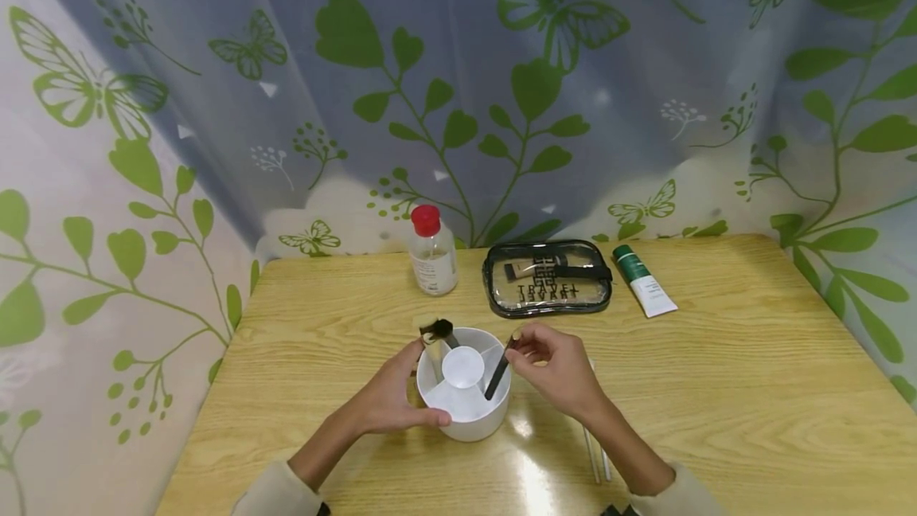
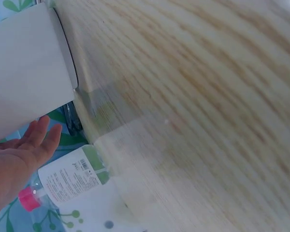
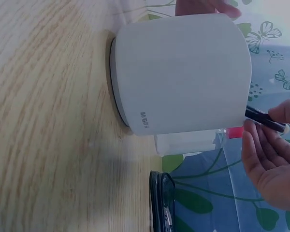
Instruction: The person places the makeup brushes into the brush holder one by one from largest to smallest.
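A white round divided organizer (image 1: 458,408) stands on the table in front of me, with a raised round cup at its centre. My left hand (image 1: 390,396) holds it from the left, thumb at the near rim and fingers round the far side. My right hand (image 1: 555,365) pinches the top end of a slim black stick (image 1: 497,377) with a pale tip. The stick's lower end slants into the right-hand compartment. A dark tufted brush (image 1: 442,330) pokes up from the back-left compartment. In the right wrist view the organizer's wall (image 3: 183,77) hides the stick's lower part.
Behind the organizer stands a clear bottle (image 1: 433,261) with a red cap. To its right lie a clear black-edged travel pouch (image 1: 548,281) and a green and white tube (image 1: 645,281). Thin white sticks (image 1: 593,456) lie partly under my right forearm. A patterned curtain (image 1: 444,102) borders the table's back.
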Available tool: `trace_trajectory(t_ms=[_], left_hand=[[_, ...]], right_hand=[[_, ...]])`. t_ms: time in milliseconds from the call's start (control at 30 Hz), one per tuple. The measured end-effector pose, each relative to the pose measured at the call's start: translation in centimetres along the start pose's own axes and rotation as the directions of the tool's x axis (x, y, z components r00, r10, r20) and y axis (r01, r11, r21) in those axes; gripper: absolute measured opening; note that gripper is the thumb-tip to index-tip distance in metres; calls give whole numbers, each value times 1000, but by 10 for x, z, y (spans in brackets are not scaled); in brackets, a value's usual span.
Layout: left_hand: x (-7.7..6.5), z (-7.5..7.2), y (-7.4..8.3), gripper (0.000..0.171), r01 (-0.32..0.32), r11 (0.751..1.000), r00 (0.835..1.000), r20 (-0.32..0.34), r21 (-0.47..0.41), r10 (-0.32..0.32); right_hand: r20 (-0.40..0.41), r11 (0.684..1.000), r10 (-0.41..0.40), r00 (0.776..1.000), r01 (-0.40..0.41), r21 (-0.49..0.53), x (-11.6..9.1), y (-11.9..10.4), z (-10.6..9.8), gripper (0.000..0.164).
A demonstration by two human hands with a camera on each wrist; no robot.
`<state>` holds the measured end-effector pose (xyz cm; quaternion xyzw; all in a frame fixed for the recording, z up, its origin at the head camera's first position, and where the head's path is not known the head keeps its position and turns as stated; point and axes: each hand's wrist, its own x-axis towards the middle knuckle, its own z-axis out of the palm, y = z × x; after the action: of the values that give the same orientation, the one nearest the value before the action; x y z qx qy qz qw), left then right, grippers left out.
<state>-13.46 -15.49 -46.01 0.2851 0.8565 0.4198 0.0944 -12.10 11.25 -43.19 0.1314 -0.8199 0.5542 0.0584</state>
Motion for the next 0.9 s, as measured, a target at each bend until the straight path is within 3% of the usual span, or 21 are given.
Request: trace_trajectory(t_ms=[400,600,900], left_hand=[[0,0,2,102,19,1000,1000,21,-20,-18],[0,0,1,102,38,999,999,29,-17,-37],[0,0,3,101,34,999,999,21,-18,-34]], right_hand=[[29,993,-64,998,67,-96,0,9,3,7],[13,992,-53,999,54,-117,2,11,4,13],[24,998,13,1000,-11,-67,3,14,1,16]])
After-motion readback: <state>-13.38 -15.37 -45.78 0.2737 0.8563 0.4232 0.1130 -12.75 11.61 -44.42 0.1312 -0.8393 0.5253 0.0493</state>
